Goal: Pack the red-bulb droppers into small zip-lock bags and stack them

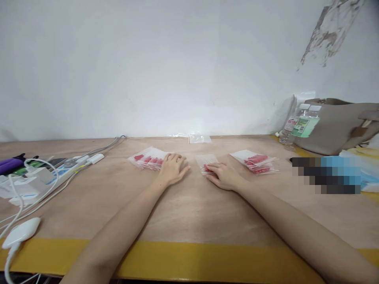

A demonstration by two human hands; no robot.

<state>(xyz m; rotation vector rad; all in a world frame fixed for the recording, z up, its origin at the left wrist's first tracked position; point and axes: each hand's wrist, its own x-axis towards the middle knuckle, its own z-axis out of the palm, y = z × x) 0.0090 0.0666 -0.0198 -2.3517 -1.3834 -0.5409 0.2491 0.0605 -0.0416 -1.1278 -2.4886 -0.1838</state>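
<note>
My left hand [173,169] lies palm down on the wooden table [189,213], its fingers resting on the right edge of a pile of small clear zip bags with red pieces [146,158]. My right hand [224,175] lies flat on a single small clear bag with red pieces [207,161] in the middle. A second pile of the same bags [257,162] lies just right of that hand, untouched. One empty clear zip bag [199,138] sits farther back by the wall.
A power strip with white cables and chargers [44,175] fills the left side, with a white adapter [20,232] near the yellow front edge [189,260]. At the right stand two plastic bottles [302,123], a beige bag [340,124] and blue items.
</note>
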